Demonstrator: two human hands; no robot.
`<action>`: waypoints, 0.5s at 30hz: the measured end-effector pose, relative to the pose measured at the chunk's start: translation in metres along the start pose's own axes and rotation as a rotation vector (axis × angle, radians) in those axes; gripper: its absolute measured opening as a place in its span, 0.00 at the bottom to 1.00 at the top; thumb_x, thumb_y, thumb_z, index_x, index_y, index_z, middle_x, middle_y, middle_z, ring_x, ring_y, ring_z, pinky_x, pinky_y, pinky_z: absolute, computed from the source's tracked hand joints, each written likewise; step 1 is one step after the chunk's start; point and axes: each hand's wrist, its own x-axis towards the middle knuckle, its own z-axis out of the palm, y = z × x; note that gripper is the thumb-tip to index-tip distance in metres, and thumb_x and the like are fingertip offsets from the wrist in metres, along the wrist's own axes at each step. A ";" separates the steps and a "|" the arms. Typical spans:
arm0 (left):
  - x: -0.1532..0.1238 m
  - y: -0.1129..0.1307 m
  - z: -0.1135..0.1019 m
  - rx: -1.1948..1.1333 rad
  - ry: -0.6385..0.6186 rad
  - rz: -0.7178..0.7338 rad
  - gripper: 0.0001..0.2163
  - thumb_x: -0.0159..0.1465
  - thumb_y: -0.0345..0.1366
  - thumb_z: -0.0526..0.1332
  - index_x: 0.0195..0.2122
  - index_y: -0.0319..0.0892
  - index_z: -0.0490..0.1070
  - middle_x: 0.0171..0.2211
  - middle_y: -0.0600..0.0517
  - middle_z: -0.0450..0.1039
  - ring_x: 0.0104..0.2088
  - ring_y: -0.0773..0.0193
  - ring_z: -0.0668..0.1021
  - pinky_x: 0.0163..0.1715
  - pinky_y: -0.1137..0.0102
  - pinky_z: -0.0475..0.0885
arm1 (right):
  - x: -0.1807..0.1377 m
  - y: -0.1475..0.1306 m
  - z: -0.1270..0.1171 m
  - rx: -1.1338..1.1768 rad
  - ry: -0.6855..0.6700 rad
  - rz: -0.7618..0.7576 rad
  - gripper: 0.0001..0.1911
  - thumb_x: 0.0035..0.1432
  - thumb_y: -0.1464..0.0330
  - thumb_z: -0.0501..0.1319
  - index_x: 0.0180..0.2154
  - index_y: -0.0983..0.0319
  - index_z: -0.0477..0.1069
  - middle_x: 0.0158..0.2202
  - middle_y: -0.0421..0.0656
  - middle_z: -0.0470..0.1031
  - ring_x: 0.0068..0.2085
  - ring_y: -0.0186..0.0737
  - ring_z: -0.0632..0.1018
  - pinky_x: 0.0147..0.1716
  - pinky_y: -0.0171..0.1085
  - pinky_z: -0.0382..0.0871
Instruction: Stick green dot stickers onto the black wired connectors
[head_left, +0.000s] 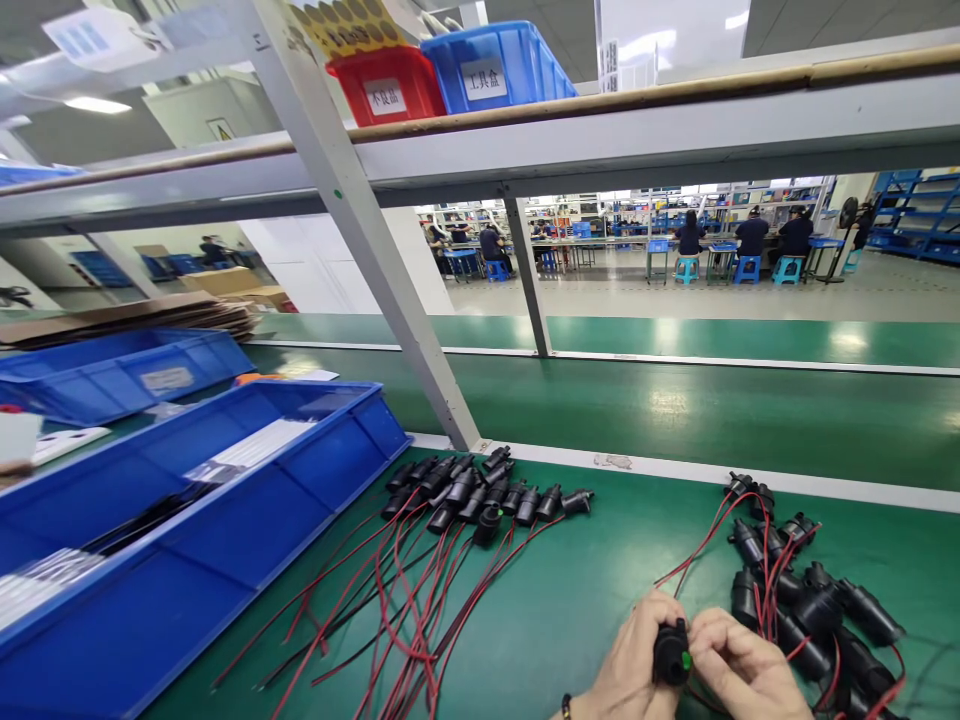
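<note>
A small black pump (670, 655) with a green spot on its end is gripped in my left hand (634, 655), low in the head view. My right hand (739, 665) is closed, thumb and fingertips pressed to the pump's right side by the green spot; what lies between those fingertips is hidden. Red and black wires (705, 545) rise behind my hands. On the right, close to my right hand, lies a heap of similar black pumps (817, 605) with wires. Another group of pumps (465, 490) sits left of centre, their wires (420, 610) trailing toward me.
A long blue bin (225, 560) with white strips and black pieces stands at left, another blue bin (127, 375) behind it. A slanting metal post (360, 220) meets the green table. Overhead, a shelf (637, 125) carries a red bin (390, 88) and a blue bin (499, 68). Several people sit far back.
</note>
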 end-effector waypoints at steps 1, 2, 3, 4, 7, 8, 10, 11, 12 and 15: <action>0.000 0.000 0.000 -0.007 -0.004 -0.005 0.13 0.58 0.31 0.55 0.45 0.44 0.57 0.37 0.47 0.66 0.37 0.58 0.73 0.36 0.67 0.71 | 0.001 -0.002 0.000 0.031 -0.011 0.030 0.21 0.52 0.51 0.67 0.21 0.61 0.73 0.25 0.41 0.70 0.29 0.37 0.72 0.29 0.34 0.66; 0.000 -0.001 0.001 -0.013 -0.006 -0.008 0.13 0.58 0.31 0.54 0.45 0.44 0.57 0.37 0.47 0.66 0.37 0.58 0.72 0.36 0.67 0.71 | 0.002 -0.004 0.000 0.066 -0.015 0.055 0.21 0.51 0.51 0.69 0.21 0.61 0.73 0.25 0.40 0.70 0.29 0.37 0.72 0.30 0.34 0.66; 0.000 -0.001 0.001 -0.018 -0.005 -0.008 0.13 0.59 0.31 0.54 0.45 0.44 0.57 0.37 0.48 0.66 0.36 0.59 0.72 0.36 0.67 0.71 | 0.002 -0.005 0.001 0.099 -0.013 0.075 0.21 0.48 0.51 0.70 0.21 0.61 0.73 0.25 0.40 0.70 0.29 0.37 0.72 0.30 0.34 0.67; -0.001 -0.001 0.002 -0.021 -0.002 -0.005 0.13 0.59 0.32 0.54 0.45 0.44 0.57 0.37 0.48 0.65 0.36 0.59 0.72 0.36 0.67 0.71 | 0.002 -0.007 0.001 0.122 -0.009 0.090 0.21 0.46 0.51 0.71 0.22 0.61 0.73 0.25 0.40 0.70 0.29 0.38 0.72 0.31 0.35 0.68; -0.002 -0.002 0.002 -0.014 -0.016 -0.004 0.13 0.58 0.32 0.54 0.45 0.44 0.57 0.37 0.47 0.66 0.36 0.58 0.72 0.36 0.66 0.71 | 0.003 -0.010 0.001 0.110 -0.021 0.109 0.22 0.42 0.50 0.72 0.22 0.60 0.71 0.25 0.39 0.69 0.29 0.39 0.72 0.31 0.37 0.69; -0.003 -0.003 0.002 -0.006 -0.027 -0.009 0.13 0.57 0.31 0.54 0.44 0.44 0.57 0.37 0.47 0.66 0.36 0.58 0.72 0.36 0.66 0.71 | 0.004 -0.011 0.000 0.092 -0.036 0.113 0.22 0.42 0.50 0.72 0.21 0.60 0.71 0.24 0.39 0.69 0.28 0.39 0.72 0.31 0.37 0.69; -0.004 -0.003 0.000 0.012 -0.057 -0.022 0.14 0.55 0.30 0.54 0.44 0.44 0.58 0.37 0.47 0.67 0.36 0.57 0.73 0.35 0.66 0.71 | 0.006 -0.011 -0.002 0.063 -0.071 0.125 0.23 0.42 0.49 0.72 0.21 0.61 0.70 0.24 0.39 0.68 0.28 0.38 0.71 0.30 0.37 0.69; -0.004 -0.002 -0.001 0.024 -0.077 -0.029 0.15 0.55 0.30 0.54 0.44 0.45 0.58 0.38 0.47 0.67 0.36 0.58 0.73 0.35 0.66 0.72 | 0.007 -0.011 -0.003 0.051 -0.090 0.131 0.24 0.41 0.49 0.72 0.20 0.61 0.69 0.23 0.39 0.68 0.27 0.38 0.71 0.29 0.37 0.69; -0.003 -0.001 -0.003 0.039 -0.101 -0.036 0.16 0.54 0.29 0.54 0.44 0.45 0.58 0.38 0.47 0.68 0.36 0.58 0.73 0.36 0.66 0.72 | 0.007 -0.010 -0.004 0.042 -0.104 0.136 0.24 0.40 0.48 0.72 0.20 0.61 0.69 0.23 0.38 0.67 0.27 0.38 0.71 0.29 0.37 0.68; -0.002 0.002 -0.007 0.061 -0.152 -0.039 0.18 0.53 0.27 0.54 0.46 0.45 0.57 0.39 0.48 0.68 0.36 0.59 0.73 0.37 0.66 0.72 | 0.008 -0.007 -0.005 0.047 -0.088 0.140 0.25 0.39 0.48 0.73 0.20 0.61 0.68 0.22 0.38 0.67 0.26 0.37 0.70 0.27 0.36 0.67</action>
